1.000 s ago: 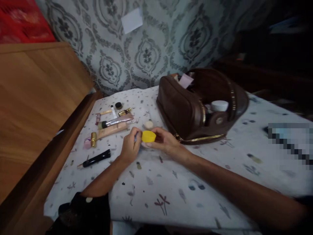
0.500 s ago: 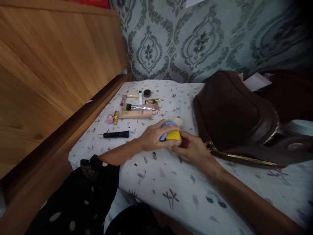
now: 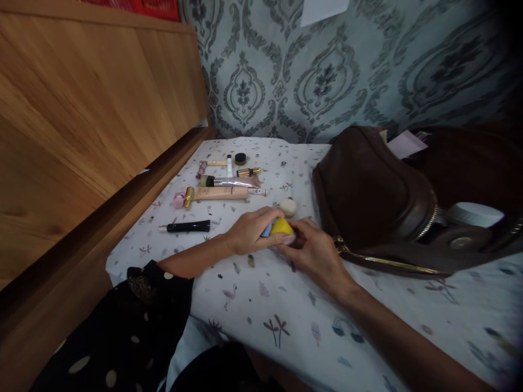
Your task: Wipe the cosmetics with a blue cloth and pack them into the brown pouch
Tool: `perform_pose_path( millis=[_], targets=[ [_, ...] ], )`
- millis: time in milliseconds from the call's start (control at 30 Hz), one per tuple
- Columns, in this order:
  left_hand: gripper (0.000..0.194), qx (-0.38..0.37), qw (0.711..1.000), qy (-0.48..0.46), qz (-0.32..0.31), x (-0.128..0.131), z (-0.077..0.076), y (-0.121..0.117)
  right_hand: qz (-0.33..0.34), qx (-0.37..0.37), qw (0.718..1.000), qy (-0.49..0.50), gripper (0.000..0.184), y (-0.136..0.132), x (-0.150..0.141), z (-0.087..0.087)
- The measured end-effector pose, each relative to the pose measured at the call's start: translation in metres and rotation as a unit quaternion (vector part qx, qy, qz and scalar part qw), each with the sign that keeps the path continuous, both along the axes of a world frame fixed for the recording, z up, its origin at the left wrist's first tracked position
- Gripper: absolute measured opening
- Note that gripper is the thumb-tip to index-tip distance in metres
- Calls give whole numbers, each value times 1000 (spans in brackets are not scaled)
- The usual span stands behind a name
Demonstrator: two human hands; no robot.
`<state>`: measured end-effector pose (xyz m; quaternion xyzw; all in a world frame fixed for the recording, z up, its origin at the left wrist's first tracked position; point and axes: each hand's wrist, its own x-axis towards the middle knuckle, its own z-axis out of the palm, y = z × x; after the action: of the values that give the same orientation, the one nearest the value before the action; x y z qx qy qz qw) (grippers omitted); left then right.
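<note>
My left hand (image 3: 253, 231) is closed around a rounded yellow piece (image 3: 281, 226), sponge-like in look, with a blue piece (image 3: 267, 229) beside it. Whether the two are joined I cannot tell, since my fingers cover much of them. My right hand (image 3: 312, 250) meets it from the right, its fingers pinched at the near right end of the yellow piece. Just beyond my hands, on the patterned white cloth (image 3: 278, 288), lies a round cream-coloured item (image 3: 288, 207).
To the left lie a black tube (image 3: 188, 226), a beige tube (image 3: 220, 193), a gold lipstick case (image 3: 188, 197), a brush (image 3: 207, 181) and a small black-lidded jar (image 3: 240, 159). A brown leather bag (image 3: 371, 196) stands on the right. A wooden panel (image 3: 98, 98) borders the left side.
The view has shifted slightly. Less of the blue piece shows now, and the cream item lies more exposed beyond my fingers. Both hands stay together around the yellow piece.
</note>
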<state>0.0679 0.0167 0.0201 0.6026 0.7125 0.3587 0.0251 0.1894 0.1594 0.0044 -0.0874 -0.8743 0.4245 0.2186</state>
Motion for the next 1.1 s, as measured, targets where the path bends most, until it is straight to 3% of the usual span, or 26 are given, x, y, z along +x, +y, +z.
perform_pose_path(
  millis=[233,533,667,767,833,967,1100],
  targets=[
    [41,-15,998,-55,11,-1,2,1,-17,14,1000,-6,28,-2,1,4],
    [38,13,995,-73,-72,-10,0,0,15,-65,997,-35,36,7,-3,-8],
    [49,24,996,-79,-29,-6,3,-1,-14,-26,1000,-8,37,6,-3,-7],
    [44,70,993,-80,44,-1,6,-1,-20,4,1000,5,35,6,-3,-3],
    [39,91,993,-60,51,2,7,0,-18,21,1000,6,32,5,-2,0],
    [36,30,999,18,-21,5,8,3,-8,46,999,21,17,5,-1,3],
    [42,-18,999,31,-33,4,7,5,-15,44,999,28,15,5,-1,2]
  ],
)
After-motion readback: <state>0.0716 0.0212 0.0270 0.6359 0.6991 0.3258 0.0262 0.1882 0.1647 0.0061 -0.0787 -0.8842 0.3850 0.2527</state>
